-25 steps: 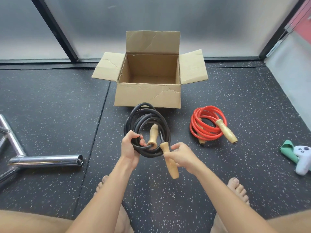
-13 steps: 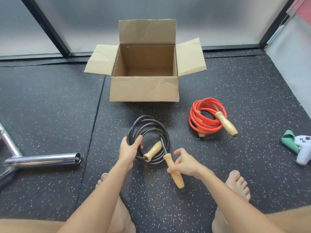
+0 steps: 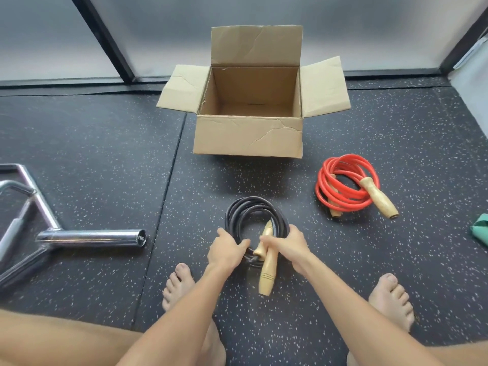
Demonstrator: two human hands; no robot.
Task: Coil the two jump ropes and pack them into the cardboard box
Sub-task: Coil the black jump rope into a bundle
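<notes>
The black jump rope (image 3: 253,211) lies coiled on the dark floor in front of me, its two wooden handles (image 3: 266,270) pointing toward me. My left hand (image 3: 227,250) grips the coil's near left side. My right hand (image 3: 290,245) closes over the coil's right side and the handles' tops. The red jump rope (image 3: 343,190) sits coiled to the right with a wooden handle (image 3: 379,198) across it. The open cardboard box (image 3: 248,136) stands behind both ropes, flaps spread, nothing visible inside.
A chrome barbell-style bar (image 3: 89,237) lies on the floor at left. A green item (image 3: 480,229) is at the right edge. My bare feet (image 3: 177,285) and knees frame the near floor. Frosted glass panels stand behind the box.
The black coil came down from in front of the box to the floor. My right hand shifted from the loose handle onto the coil, bringing both handles together.
</notes>
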